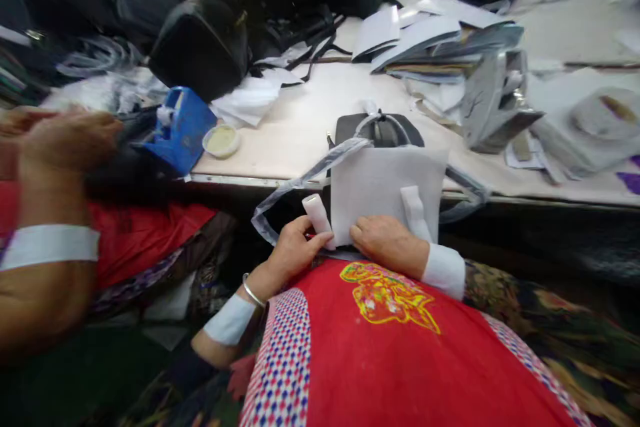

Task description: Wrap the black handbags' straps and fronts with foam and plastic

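A black backpack (345, 127) leans at the table's front edge, its handle and straps (305, 180) wrapped in clear plastic. A thin white foam sheet (380, 177) covers most of its near face. My left hand (295, 247) pinches a folded white foam strip (317, 212) at the sheet's left edge; a small red bit shows by the fingers. On the sheet's lower part lies my right hand (387, 240), fingers curled and pressed against it, the fingertips partly hidden. Another white foam strip (414, 210) stands just beyond the right wrist.
A blue tape dispenser (183, 130) and a round lidded tub (221, 141) sit on the left. To the right are a grey tape dispenser (495, 103) and stacked sheets (440, 40). Black bags (200, 47) pile up behind. A co-worker's blurred hands (65, 137) are at far left.
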Available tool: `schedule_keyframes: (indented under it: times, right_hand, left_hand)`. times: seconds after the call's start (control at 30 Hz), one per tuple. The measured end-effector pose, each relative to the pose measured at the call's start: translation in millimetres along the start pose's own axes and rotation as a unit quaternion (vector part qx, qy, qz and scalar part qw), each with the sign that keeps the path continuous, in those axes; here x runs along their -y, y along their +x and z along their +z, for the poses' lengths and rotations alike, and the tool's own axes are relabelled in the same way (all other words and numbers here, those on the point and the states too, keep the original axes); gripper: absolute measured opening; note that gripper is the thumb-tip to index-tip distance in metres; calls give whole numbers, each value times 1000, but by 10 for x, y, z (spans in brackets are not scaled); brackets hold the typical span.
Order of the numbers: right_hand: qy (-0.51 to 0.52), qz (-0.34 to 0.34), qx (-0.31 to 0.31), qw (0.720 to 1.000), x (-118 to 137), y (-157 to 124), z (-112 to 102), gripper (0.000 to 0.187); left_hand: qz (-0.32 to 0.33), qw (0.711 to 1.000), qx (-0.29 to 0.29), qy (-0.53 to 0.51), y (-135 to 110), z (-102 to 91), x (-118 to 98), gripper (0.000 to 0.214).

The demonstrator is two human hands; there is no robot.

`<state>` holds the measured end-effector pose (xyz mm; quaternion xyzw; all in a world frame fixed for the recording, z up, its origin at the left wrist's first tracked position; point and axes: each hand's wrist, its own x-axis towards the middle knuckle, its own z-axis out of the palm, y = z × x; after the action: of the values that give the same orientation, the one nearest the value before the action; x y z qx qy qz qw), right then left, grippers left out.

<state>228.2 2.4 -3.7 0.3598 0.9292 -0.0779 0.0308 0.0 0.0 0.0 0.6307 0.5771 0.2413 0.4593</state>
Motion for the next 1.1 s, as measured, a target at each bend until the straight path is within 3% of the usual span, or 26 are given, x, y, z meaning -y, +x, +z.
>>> schedule_keyframes:
  times: [0.17,0.27,0.37,0.47,0.6,0.7,0.77,0.87,0.97,1.03,1.1]
  right_hand:
    - [-19,21,24,999,73,-52,-15,17]
    - [-15,17,23,999,111,-32,-44,21]
    - [3,14,21,1000,138,42,-55,22]
    - [51,18,12,998,145,124,-17,21]
    - [87,8,5,996,108,26,-5,19]
    - [130,-2,-94,987,35,-308,-118,24]
    - [165,65,-215,960,-54,-600,-208,24]
    - [188,284,-344,875,-256,-980,-229,20]
    - [264,435,-326,797,-449,-1151,-76,21]
    - [332,454,-296,772,-521,-1136,36,25]
    - [345,453,-303,764,-552,-1060,90,28]
  left_hand:
    - [103,993,38,-49,-151,-59,11,10]
    - [209,976,58,-30,-191,-100,9,10]
    - [272,959,75,4,-177,-93,-28,14]
    - [270,959,70,58,-98,-21,-72,17]
    - [174,976,4,132,80,124,-30,13]
    - [130,974,-59,174,203,210,49,18]
    - [132,973,-83,169,258,236,94,27]
    - [122,978,-112,124,309,231,139,35]
    - [83,982,-140,93,348,213,163,42]
    - [66,985,-133,91,366,213,162,45]
    - [62,986,-119,98,371,223,146,44]
